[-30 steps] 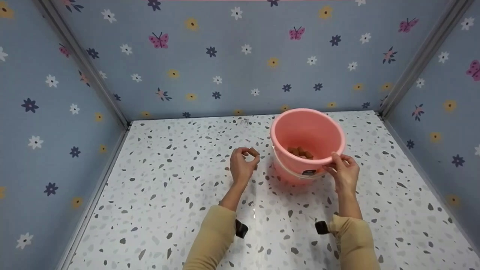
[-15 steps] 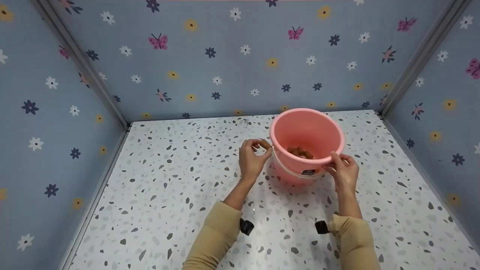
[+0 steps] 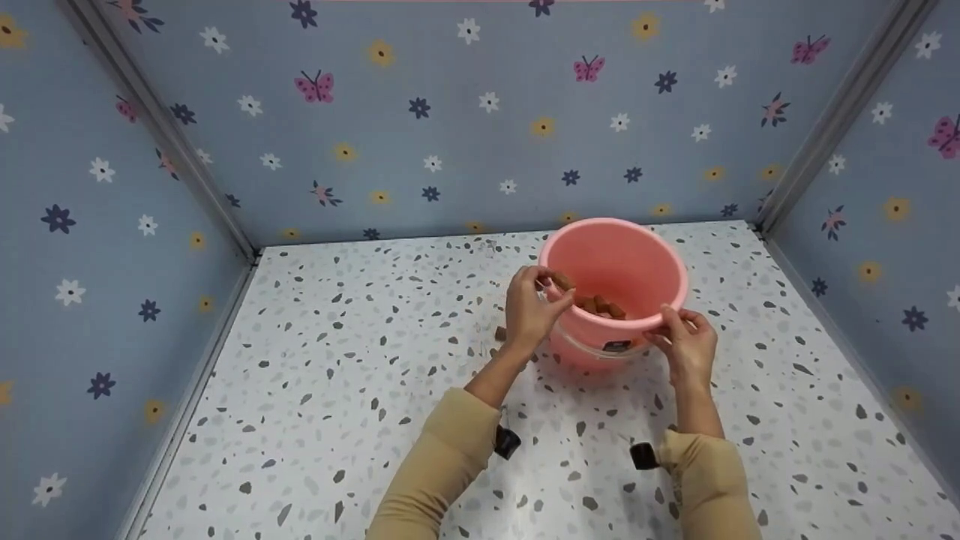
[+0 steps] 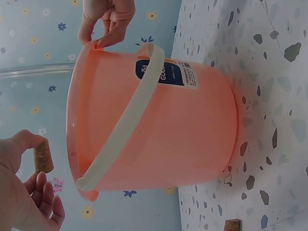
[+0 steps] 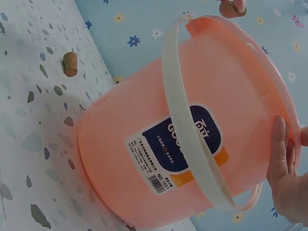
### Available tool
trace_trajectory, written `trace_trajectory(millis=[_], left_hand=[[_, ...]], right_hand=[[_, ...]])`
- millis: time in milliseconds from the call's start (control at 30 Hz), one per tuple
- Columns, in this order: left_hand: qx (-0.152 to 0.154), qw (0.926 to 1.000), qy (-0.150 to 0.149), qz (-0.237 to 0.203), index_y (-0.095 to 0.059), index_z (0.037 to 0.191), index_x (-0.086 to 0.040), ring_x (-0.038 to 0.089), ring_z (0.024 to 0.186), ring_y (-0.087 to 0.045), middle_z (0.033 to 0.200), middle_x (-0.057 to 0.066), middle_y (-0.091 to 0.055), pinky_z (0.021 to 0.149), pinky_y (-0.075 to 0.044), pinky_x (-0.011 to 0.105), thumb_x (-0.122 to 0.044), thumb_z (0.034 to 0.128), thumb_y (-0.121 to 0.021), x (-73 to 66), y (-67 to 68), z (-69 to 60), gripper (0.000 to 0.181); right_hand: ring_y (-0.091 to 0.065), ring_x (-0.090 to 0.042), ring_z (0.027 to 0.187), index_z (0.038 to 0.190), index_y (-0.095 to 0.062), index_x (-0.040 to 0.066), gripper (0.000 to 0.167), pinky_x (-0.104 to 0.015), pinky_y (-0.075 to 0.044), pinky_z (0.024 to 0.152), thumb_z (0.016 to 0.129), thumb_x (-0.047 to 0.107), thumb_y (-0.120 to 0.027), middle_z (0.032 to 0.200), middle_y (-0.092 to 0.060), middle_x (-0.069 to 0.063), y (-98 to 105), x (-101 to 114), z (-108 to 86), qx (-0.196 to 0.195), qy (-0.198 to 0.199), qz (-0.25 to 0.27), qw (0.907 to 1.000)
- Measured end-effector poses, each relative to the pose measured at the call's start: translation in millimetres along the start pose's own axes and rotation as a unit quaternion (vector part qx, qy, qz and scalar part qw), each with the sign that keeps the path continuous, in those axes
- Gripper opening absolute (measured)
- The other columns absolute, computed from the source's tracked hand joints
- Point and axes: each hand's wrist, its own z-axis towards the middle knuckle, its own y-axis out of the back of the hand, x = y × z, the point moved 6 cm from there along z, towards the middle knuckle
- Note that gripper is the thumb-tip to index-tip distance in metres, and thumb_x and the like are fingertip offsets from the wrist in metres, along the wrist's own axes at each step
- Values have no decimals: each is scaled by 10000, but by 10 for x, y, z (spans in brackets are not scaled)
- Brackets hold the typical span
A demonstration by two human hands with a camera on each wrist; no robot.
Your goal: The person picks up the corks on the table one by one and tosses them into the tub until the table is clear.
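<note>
My left hand [image 3: 529, 311] pinches a cork [image 4: 43, 156] between thumb and fingers, at the left rim of a pink bucket [image 3: 592, 352]. In the left wrist view that cork is just above the rim, apart from it. My right hand [image 3: 691, 352] grips the bucket's rim at the front right, thumb over the edge and fingers outside. Several corks [image 3: 600, 306] lie at the bottom inside. On the table left of the bucket lies another cork [image 5: 70, 64], with more brown pieces partly hidden by my left wrist.
The bucket's white handle [image 4: 125, 125] hangs down along its outer side, next to a blue and white label [image 5: 178, 144]. A speckled white table [image 3: 337, 360] lies underneath. Flower-patterned panels [image 3: 450, 135] enclose its back and sides.
My left hand has moved right and away from me with the cork, from the table beside the bucket up to its rim. The right hand and the bucket have stayed put.
</note>
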Motion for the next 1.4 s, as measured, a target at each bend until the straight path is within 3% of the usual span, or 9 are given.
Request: trace_trajectory(millis=[400, 633, 1000, 1200, 1400], left_hand=[[399, 9989, -163, 205, -622, 887, -32, 181, 784, -518, 825, 69, -559, 667, -404, 197, -188, 687, -764, -3, -220, 104, 291], [619, 9975, 77, 346, -607, 1021, 0, 204, 795, -503, 852, 86, -526, 664, -393, 221, -320, 639, -776, 40, -245, 89, 526], [276, 9996, -53, -80, -585, 1037, 14, 214, 773, -501, 865, 114, -517, 674, -414, 236, -295, 750, -701, 103, -132, 97, 437], [53, 9998, -64, -196, -573, 1030, 17, 218, 757, -493, 843, 107, -513, 689, -419, 270, -219, 782, -682, 211, -37, 88, 359], [0, 9999, -42, -161, -577, 1026, 21, 218, 751, -497, 841, 106, -515, 690, -415, 287, -246, 797, -664, 339, 46, 64, 362]], right_hand=[[-619, -349, 761, 1028, -510, -4, 498, -409, -502, 596, 696, 276, -753, 917, -606, -254, -3, -13, -5, -33, -5, -6, 10000], [-618, -351, 758, 1025, -508, -18, 498, -415, -500, 604, 691, 252, -760, 926, -603, -257, -22, -1, -15, 20, -49, 130, 9999], [-618, -350, 766, 1019, -512, -8, 492, -411, -502, 605, 691, 263, -759, 915, -607, -252, -9, -5, -18, -28, -20, 56, 10000], [-622, -338, 757, 1017, -517, -2, 483, -398, -505, 594, 700, 278, -750, 904, -610, -242, 6, -10, -9, -34, 48, -42, 10000], [-621, -341, 754, 1010, -517, -7, 482, -404, -504, 589, 695, 268, -755, 899, -610, -245, 7, 2, -5, -53, 40, 5, 10000]])
